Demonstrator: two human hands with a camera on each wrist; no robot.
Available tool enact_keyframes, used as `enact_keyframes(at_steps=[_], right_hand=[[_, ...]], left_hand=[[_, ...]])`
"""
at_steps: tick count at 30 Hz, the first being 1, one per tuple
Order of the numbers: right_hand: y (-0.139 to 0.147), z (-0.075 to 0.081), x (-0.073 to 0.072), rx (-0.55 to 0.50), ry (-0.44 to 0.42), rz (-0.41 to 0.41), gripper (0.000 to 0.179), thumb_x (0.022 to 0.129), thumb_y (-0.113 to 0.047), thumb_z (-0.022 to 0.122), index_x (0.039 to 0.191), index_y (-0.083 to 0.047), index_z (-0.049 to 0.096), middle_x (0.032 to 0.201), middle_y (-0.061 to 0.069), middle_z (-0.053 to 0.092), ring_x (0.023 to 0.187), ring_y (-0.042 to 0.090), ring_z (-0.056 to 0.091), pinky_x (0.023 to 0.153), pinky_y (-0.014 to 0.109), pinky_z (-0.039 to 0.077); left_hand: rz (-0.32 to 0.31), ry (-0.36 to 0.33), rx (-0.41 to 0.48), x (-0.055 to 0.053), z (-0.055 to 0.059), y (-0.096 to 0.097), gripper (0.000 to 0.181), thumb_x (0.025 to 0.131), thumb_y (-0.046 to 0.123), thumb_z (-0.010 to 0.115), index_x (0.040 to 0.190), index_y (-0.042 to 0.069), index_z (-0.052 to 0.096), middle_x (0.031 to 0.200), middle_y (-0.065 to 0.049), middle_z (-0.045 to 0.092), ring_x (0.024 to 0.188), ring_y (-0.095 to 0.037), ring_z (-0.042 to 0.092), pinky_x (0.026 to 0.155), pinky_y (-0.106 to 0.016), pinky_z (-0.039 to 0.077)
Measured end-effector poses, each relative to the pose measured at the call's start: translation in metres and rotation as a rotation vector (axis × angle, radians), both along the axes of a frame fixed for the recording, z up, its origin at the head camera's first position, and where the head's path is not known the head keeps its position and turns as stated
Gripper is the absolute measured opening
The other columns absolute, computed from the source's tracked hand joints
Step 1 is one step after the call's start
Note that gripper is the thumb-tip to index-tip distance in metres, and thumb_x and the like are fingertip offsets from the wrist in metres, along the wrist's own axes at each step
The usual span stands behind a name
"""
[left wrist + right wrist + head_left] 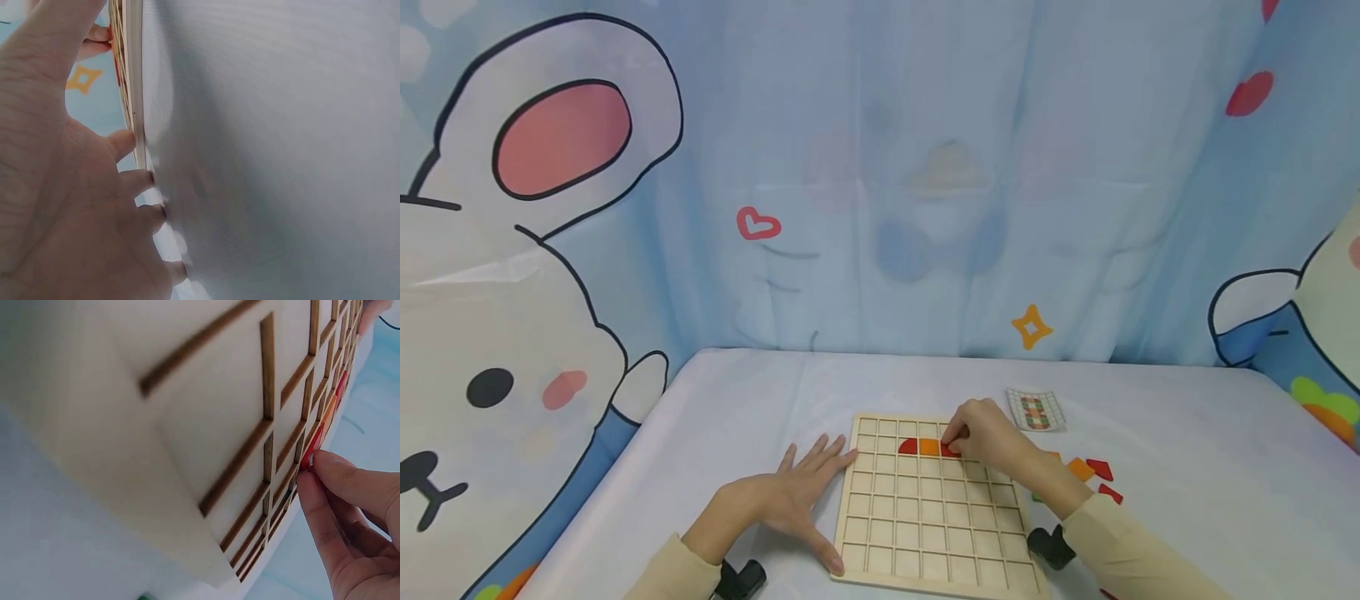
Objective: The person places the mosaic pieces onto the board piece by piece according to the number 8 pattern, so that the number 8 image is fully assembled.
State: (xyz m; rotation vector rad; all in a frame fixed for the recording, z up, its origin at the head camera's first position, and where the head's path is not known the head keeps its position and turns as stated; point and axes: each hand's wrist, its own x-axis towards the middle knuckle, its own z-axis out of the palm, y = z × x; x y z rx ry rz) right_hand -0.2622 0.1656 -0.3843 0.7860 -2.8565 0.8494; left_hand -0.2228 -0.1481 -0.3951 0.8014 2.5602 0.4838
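Note:
A wooden grid board lies on the white table. In its second row from the far edge sit a red quarter-round piece and an orange square piece, side by side. My right hand pinches another red piece between thumb and forefinger, at the cell just right of the orange square; the fingertips partly cover it. Spread wide, my left hand rests at the board's left edge, with its thumb at the near corner and a fingertip at the side.
Beyond the board's right side lies a small pattern card printed with a coloured grid. Loose orange pieces and red pieces are scattered right of the board, partly behind the right forearm. A printed blue curtain hangs behind the table.

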Motion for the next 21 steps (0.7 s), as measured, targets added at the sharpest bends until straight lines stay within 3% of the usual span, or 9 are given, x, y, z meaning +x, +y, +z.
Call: enact_keyframes(at_steps=[7,13,21], right_hand=[[0.013,-0.002,0.010,-0.023,-0.041,0.007,0.012,0.081,0.004,0.086,0.089,-0.001,0.079,0.082,0.000,0.072,0.069,0.010,0.063,0.061,0.024,0.055],[0.036,0.004,0.030,-0.043,-0.093,-0.011,0.019,0.082,0.002,0.087,0.097,-0.002,0.076,0.092,0.000,0.071,0.078,0.012,0.064,0.066,0.024,0.056],[0.072,0.012,0.055,0.114,-0.038,0.036,0.025,0.077,-0.004,0.091,0.099,-0.008,0.079,0.095,-0.007,0.068,0.081,0.010,0.064,0.070,0.026,0.058]], left_hand=[[0.000,-0.002,-0.013,0.002,0.001,0.001,0.131,0.073,0.053,0.094,0.169,0.016,0.013,0.176,-0.013,0.002,0.162,-0.032,-0.004,0.125,-0.065,-0.003],[-0.005,0.006,-0.016,0.004,0.001,0.001,0.131,0.073,0.053,0.094,0.169,0.016,0.013,0.176,-0.015,0.002,0.162,-0.033,-0.003,0.125,-0.065,-0.002],[-0.002,0.008,-0.013,0.002,0.000,0.000,0.130,0.073,0.055,0.093,0.169,0.017,0.013,0.176,-0.013,0.001,0.162,-0.033,-0.004,0.125,-0.065,-0.002]])
